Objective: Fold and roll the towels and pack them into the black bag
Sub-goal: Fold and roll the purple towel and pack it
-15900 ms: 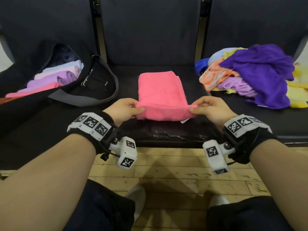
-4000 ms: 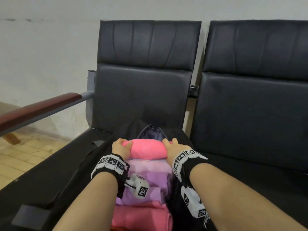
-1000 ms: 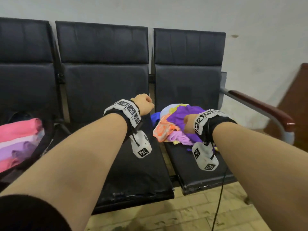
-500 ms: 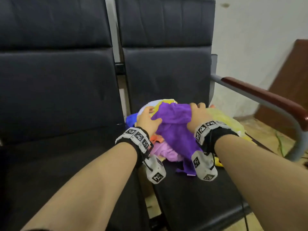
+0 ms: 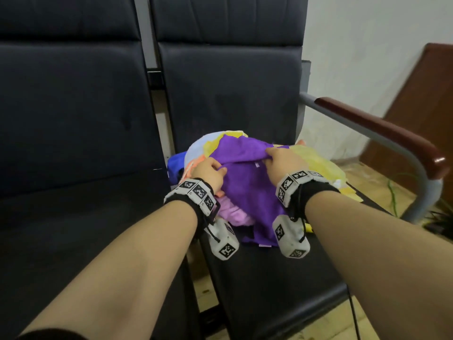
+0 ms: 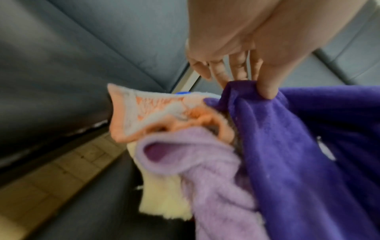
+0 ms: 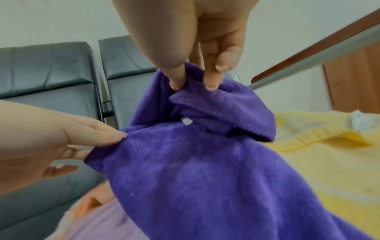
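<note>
A dark purple towel (image 5: 247, 182) (image 6: 308, 154) (image 7: 195, 170) lies on top of a heap of towels on the right-hand seat. My left hand (image 5: 210, 170) (image 6: 246, 78) pinches its left edge between thumb and fingers. My right hand (image 5: 279, 159) (image 7: 193, 84) pinches a fold at its far upper edge. Under it lie a lilac towel (image 5: 232, 212) (image 6: 205, 170), an orange patterned towel (image 6: 156, 118) and a yellow towel (image 5: 316, 160) (image 7: 318, 154). The black bag is out of view.
The black seat (image 5: 269, 278) holding the heap has a wood-topped metal armrest (image 5: 382, 133) on its right. An empty black seat (image 5: 73, 229) is to the left. A blue cloth (image 5: 174, 165) pokes out at the heap's left. Wooden floor shows below.
Both hands have taken a pinch on the purple towel's upper edge; half a second ago they were just reaching it. The view has shifted a little to the right.
</note>
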`<state>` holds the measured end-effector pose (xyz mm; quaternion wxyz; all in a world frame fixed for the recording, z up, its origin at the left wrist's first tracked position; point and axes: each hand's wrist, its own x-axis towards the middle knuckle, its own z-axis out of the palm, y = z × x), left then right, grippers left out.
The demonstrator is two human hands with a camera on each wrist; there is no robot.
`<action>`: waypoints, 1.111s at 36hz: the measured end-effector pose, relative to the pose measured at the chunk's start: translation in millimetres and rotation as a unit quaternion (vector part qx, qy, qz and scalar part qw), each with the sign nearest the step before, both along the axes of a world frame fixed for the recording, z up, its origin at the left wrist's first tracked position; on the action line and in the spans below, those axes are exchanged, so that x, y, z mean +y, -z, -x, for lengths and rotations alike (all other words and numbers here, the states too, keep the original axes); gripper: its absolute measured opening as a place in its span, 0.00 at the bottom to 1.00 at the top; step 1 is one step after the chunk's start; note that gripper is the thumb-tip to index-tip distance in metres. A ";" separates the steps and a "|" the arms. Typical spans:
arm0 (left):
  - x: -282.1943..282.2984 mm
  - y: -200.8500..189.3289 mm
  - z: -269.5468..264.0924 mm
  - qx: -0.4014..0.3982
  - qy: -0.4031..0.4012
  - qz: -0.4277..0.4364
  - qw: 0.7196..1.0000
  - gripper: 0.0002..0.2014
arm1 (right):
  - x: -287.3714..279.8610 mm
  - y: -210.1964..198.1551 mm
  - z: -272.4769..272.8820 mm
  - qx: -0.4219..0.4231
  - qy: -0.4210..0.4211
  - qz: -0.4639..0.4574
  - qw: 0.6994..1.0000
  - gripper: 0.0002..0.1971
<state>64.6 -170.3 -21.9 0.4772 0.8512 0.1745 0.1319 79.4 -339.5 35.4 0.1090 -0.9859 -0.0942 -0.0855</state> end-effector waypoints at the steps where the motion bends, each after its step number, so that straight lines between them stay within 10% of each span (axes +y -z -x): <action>1: 1.0 -7.3 3.3 -0.001 -0.010 -0.005 1.000 0.15 | -0.1 -6.9 4.3 -0.014 -0.002 0.005 1.000 0.13; 22: 90.2 -201.1 174.1 -0.131 -0.114 -0.076 0.982 0.07 | 77.0 -176.8 157.1 -0.076 -0.053 -0.106 0.990 0.13; 40: 188.0 -95.6 316.7 -0.118 -0.190 -0.003 0.975 0.10 | 160.8 -84.3 266.2 0.018 -0.152 -0.113 0.982 0.18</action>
